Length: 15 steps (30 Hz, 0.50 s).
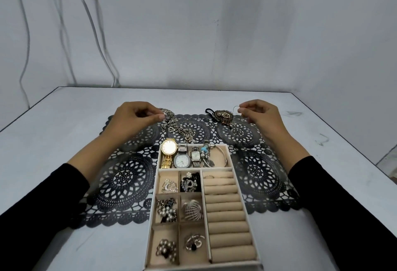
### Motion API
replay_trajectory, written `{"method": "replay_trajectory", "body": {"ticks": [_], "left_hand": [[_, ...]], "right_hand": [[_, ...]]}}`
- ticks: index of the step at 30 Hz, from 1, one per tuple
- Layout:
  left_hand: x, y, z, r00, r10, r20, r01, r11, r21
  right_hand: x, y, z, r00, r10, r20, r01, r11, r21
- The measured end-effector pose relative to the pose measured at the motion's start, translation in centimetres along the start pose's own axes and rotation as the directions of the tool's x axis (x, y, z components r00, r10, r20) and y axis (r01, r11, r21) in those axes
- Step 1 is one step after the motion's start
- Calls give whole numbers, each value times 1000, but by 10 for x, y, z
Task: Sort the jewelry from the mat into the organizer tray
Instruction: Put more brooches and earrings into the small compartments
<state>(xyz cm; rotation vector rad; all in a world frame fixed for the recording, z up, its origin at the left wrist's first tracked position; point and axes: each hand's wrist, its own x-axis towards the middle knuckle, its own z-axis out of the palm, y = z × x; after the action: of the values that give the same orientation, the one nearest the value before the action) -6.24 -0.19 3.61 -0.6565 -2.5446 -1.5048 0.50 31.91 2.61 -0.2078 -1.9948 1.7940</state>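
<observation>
A beige organizer tray (247, 204) sits at the front of a black lace mat (257, 176). Its far compartment holds three watches and a beaded bracelet (205, 152). Small left compartments hold brooches and pearl pieces; the right side has ring rolls with one ring (208, 176). At the mat's far edge, my left hand (135, 116) pinches the end of a silver heart-link chain (177, 128). My right hand (260, 114) pinches a thin wire hoop (236, 108) beside a dark tangled pile of jewelry (223, 117).
The mat lies on a white table (64, 120) whose far edge meets a grey wall. White cables (94, 34) hang down the wall at the left. The table's right edge (352, 141) runs diagonally toward me.
</observation>
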Motion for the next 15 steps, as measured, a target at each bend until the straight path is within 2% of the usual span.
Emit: {"method": "replay_trajectory", "body": {"ticks": [8,15], "left_hand": [[-37,25,14,997,-52,48,60,982,-178],[-81,51,28,990,9,144,30,963,-270]], "right_hand": [[-48,-25,6,997,-46,66,45,999,22],[-102,-40,9,980,-79,183,79,997,9]]}}
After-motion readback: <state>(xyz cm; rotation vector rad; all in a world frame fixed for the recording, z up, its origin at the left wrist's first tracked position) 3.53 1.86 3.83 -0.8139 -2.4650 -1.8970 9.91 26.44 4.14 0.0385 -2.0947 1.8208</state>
